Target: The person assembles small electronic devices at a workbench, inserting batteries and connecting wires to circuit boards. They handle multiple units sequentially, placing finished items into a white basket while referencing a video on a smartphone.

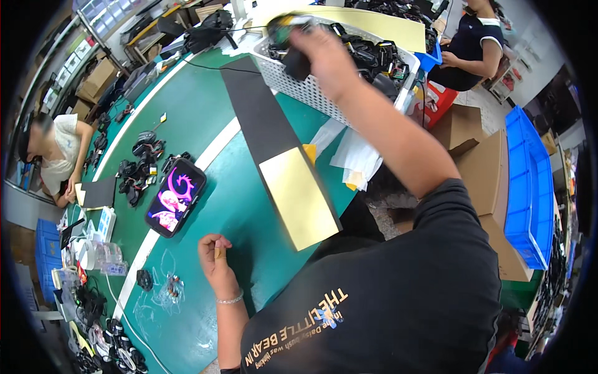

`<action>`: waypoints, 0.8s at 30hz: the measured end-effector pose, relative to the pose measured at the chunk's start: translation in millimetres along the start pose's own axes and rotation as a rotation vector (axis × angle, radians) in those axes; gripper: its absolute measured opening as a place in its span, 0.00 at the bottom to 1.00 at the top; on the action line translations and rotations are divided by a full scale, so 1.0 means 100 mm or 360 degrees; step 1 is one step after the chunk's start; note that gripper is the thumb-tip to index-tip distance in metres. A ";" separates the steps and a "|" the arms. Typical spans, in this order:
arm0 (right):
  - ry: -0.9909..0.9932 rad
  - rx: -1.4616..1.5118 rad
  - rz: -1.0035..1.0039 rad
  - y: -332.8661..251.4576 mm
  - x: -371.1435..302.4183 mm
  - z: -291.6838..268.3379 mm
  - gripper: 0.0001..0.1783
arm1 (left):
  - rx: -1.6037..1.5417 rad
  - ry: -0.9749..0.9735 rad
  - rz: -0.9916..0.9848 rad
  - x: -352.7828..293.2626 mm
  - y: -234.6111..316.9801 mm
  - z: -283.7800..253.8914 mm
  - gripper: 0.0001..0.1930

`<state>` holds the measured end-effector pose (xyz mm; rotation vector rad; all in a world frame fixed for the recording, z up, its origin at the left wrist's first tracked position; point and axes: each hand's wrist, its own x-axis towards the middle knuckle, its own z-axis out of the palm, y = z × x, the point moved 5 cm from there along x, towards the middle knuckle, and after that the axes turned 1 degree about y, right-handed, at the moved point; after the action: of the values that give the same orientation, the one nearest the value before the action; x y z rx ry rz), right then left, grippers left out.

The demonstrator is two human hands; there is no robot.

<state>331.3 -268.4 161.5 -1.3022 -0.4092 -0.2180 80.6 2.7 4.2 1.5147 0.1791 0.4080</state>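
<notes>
Over the white perforated basket [305,93] my right hand [327,62] is stretched out, closed on a black electronic part with a green circuit board [283,30]. Motion smears both, so the part's exact kind does not show. My left hand [215,258] rests near the front of the green table [249,206], its fingers curled in with nothing visible in them. Between my arms lies a long black strip [258,115] with a pale yellow sheet [299,199] on its near end. A phone with a lit screen [175,198] stands tilted beyond my left hand.
Black electronic parts [367,56] heap up in the basket. More cabled parts [140,165] lie left of the phone. Cardboard boxes [489,168] and a blue crate [526,187] stand at my right. One person [476,43] is far right, another [65,149] far left.
</notes>
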 end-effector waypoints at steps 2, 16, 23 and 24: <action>0.0438 -0.0032 -0.0046 -0.11 0.30 -0.65 0.11 | 0.0004 0.0007 -0.0031 0.00 0.00 0.01 0.04; 0.0127 -0.2599 0.0295 0.18 0.46 -2.10 0.23 | 0.0367 -0.0944 0.1569 -0.08 2.57 1.44 0.13; 0.0351 -0.2777 -0.0113 0.05 0.27 -2.21 0.20 | 0.0764 -0.0569 0.0856 -0.47 2.80 1.19 0.15; 0.0374 -0.2736 -0.0290 0.15 0.42 -2.09 0.21 | 0.0721 -0.0405 0.1192 -0.50 2.77 1.10 0.13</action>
<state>410.4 -462.9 121.8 -2.8622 -0.0426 -1.0045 33.3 -116.8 278.0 2.0419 -0.5506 0.7950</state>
